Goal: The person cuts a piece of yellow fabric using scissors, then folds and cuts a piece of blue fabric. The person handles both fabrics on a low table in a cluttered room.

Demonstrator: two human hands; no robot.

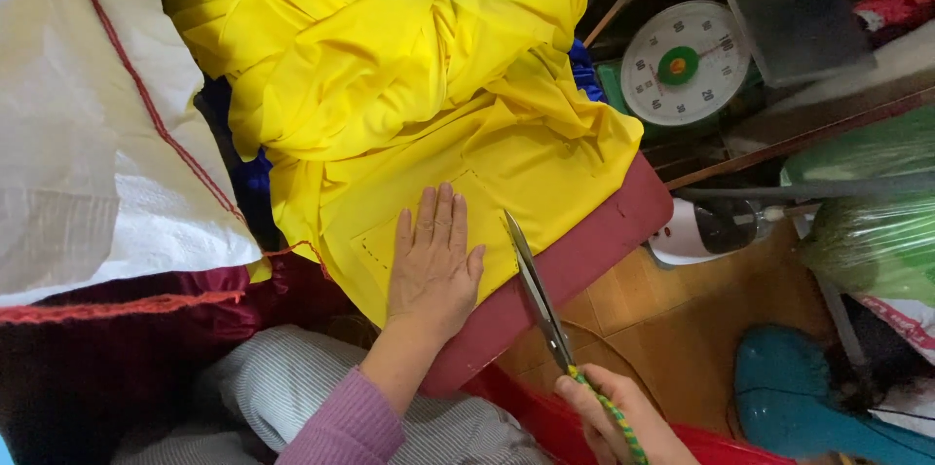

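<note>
The yellow cloth (409,105) is heaped over a dark red surface (594,241), filling the view from the centre up to 12 o'clock. The left hand (433,265) is laid flat on the cloth's lower part, fingers straight and together, nothing gripped. At 5 o'clock the scissors (539,295) are held by the right hand (618,421), whose grip is closed around the green-and-yellow wrapped handle; the closed blades are pointed towards 11 o'clock, their tip at the cloth's edge just beside the left hand. A round weighing scale (685,61) is seen at 2 o'clock, a white woven sack (88,124) at 9 o'clock.
</note>
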